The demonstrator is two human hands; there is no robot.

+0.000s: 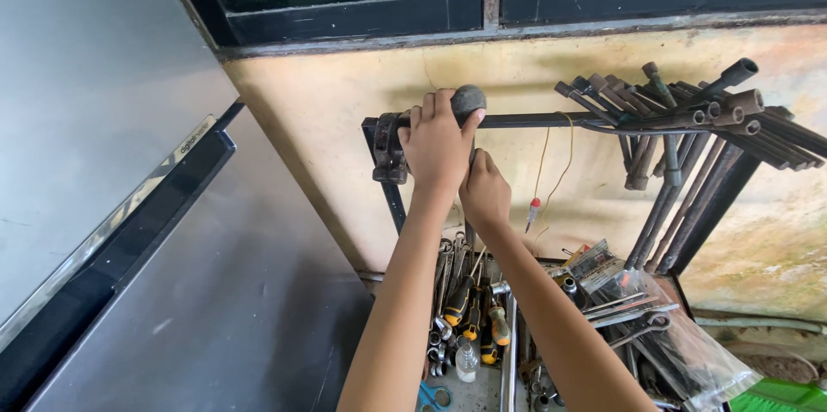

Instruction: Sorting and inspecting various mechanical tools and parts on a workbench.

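My left hand reaches up and grips a dark round knob sitting on the top bar of a black metal tool rack. Just below it, my right hand is closed around something thin that hangs under the bar; my fingers hide what it is. Both forearms stretch up from the bottom of the view over the rack's lower shelf.
Several long T-handle socket wrenches hang from the bar's right end. Screwdrivers with yellow-black handles, spanners, a small plastic bottle and a clear bag of tools lie below. A grey metal cabinet stands left; a stained wall behind.
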